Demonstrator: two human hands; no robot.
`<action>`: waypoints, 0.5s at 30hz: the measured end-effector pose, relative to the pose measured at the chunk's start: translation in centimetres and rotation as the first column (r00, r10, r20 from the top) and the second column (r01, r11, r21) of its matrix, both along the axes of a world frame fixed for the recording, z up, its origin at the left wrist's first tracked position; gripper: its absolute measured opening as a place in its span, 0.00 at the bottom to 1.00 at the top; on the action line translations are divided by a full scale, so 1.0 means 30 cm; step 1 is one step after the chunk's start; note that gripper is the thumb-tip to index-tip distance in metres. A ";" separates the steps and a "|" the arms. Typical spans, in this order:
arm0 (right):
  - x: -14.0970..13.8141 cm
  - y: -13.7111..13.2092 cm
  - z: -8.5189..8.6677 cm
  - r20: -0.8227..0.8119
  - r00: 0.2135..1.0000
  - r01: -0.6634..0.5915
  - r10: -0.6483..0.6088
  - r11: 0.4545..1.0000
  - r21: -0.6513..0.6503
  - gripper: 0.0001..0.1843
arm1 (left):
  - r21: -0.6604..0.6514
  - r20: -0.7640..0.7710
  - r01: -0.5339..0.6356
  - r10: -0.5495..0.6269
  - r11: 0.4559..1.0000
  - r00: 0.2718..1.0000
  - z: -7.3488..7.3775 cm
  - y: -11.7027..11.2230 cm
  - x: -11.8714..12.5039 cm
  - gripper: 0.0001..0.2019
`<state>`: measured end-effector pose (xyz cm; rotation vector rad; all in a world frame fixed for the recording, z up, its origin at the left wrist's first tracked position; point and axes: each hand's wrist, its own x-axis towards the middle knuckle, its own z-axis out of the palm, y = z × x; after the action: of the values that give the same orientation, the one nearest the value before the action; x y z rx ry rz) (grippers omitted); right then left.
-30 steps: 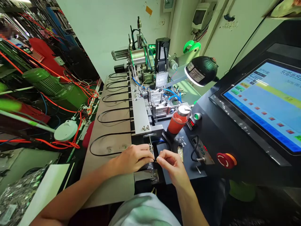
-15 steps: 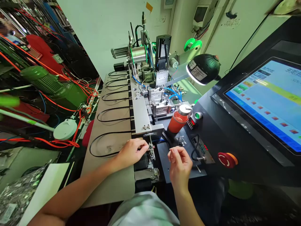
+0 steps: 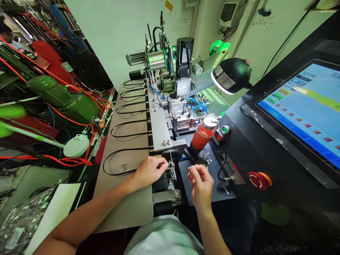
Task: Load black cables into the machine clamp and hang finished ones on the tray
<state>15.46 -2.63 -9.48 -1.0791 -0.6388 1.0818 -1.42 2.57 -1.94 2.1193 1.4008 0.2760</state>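
Touching metal jig [image 3: 171, 170] with left hand [image 3: 150, 173]

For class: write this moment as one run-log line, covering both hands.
left hand: fingertips at small metal clamp fixture | right hand: raised, fingers pinched, above dark grey metal plate | near: orange-red bottle with silver cap

We're live on a factory floor, a real production workshop! Dead ahead at 12 o'clock stands a steel pneumatic assembly machine [image 3: 175, 113], laced with blue air hoses [image 3: 198, 102]. At 3 o'clock, a black-framed touchscreen control panel [image 3: 300, 109] with a red mushroom emergency-stop button [image 3: 257, 180]. And at 9 o'clock, a green electric motor [image 3: 44, 85] amid orange cables [image 3: 74, 161]!
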 end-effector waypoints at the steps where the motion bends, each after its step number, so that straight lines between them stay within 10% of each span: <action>1: -0.001 0.003 -0.002 0.035 0.999 -0.034 0.034 0.999 -0.009 0.14 | 0.005 -0.002 0.000 0.000 1.000 1.000 0.001 0.000 0.002 0.14; 15: -0.050 0.107 0.008 0.464 0.822 -0.402 0.331 0.914 0.059 0.19 | 0.052 -0.018 -0.017 0.018 0.999 1.000 -0.001 -0.004 0.024 0.12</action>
<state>13.96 0.58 -9.25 -1.0999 -1.3271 1.0932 -0.72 2.47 -1.97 2.1575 1.4377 0.3034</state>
